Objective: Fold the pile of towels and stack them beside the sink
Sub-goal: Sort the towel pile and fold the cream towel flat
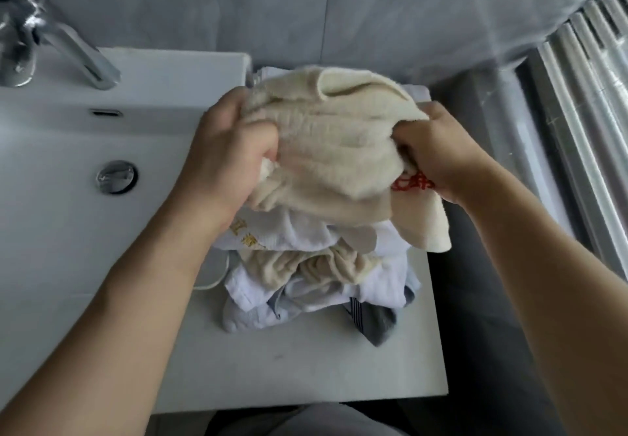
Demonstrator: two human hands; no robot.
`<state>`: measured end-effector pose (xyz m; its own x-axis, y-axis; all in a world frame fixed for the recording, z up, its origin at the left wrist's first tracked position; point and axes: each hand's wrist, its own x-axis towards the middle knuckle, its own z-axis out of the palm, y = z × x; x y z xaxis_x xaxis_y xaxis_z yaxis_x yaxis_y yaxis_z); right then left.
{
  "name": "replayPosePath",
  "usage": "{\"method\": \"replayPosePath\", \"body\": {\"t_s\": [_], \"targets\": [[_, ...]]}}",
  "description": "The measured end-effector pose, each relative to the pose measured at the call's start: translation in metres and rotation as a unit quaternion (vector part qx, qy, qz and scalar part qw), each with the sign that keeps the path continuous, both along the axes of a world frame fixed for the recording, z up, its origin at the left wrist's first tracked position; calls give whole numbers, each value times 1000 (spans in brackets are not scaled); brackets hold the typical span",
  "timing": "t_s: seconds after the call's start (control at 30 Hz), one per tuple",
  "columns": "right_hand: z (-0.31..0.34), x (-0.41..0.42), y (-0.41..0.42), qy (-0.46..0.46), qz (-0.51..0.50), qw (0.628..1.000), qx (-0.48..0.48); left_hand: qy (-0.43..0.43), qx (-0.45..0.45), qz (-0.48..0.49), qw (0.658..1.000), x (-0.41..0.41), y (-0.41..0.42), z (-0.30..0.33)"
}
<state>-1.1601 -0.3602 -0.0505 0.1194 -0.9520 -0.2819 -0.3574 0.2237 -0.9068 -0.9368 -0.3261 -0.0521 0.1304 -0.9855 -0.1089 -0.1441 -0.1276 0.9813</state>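
My left hand point(227, 150) and right hand point(438, 153) each grip a bunched edge of the cream towel point(336, 150), lifted above the pile point(316, 282) on the surface right of the sink point(68, 150); next, I judge, spread it flat for folding.

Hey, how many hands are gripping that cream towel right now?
2. The left hand grips the cream towel at its left side; the right hand grips its right side, above the pile.

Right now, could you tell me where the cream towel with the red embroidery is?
In the head view, the cream towel is centre frame, gripped by the left hand and right hand above the towel pile, right of the sink.
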Motion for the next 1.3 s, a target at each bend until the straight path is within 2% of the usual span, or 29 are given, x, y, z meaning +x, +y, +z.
{"method": "replayPosePath", "body": {"t_s": [0.07, 0.1, 0.17, 0.23, 0.3, 0.43, 0.53, 0.63, 0.7, 0.8, 0.97, 1.03, 1.2, 1.3], "targets": [[-14, 2, 6, 134, 26, 990, -16, -110, -30, -33, 993, 8, 11, -19], [-25, 3, 9, 207, 53, 977, -23, -191, -66, -62, 977, 9, 17, -31], [-56, 8, 20, 323, 127, 938, -8, -358, -91, -130, 920, 5, 27, -59], [-90, 16, 39, 346, 170, 923, 17, -476, -33, -193, 857, -2, 37, -87], [-111, 22, 54, 327, 159, 931, 17, -521, -13, -215, 826, -6, 49, -112], [-120, 21, 58, 327, 115, 937, -44, -511, -66, -197, 834, -2, 52, -130], [-124, 22, 65, 317, 88, 940, -84, -479, -22, -220, 850, -2, 48, -124], [-131, 22, 78, 316, 28, 942, -112, -319, 30, -249, 914, 6, 51, -115], [-140, 23, 87, 319, -8, 936, -148, -224, 42, -255, 940, 11, 52, -107], [-151, 25, 92, 321, -53, 929, -176, -155, 64, -240, 956, 7, 55, -103], [-159, 11, 98, 312, -73, 928, -193, -84, 102, -237, 963, 1, 68, -117], [-156, 17, 99, 315, -93, 922, -204, -82, 105, -225, 965, 3, 62, -120], [-147, 27, 93, 324, -110, 922, -179, -157, 85, -247, 952, 7, 43, -113], [-138, 26, 94, 307, -126, 926, -178, -204, 6, -233, 951, 10, 45, -109]]}}
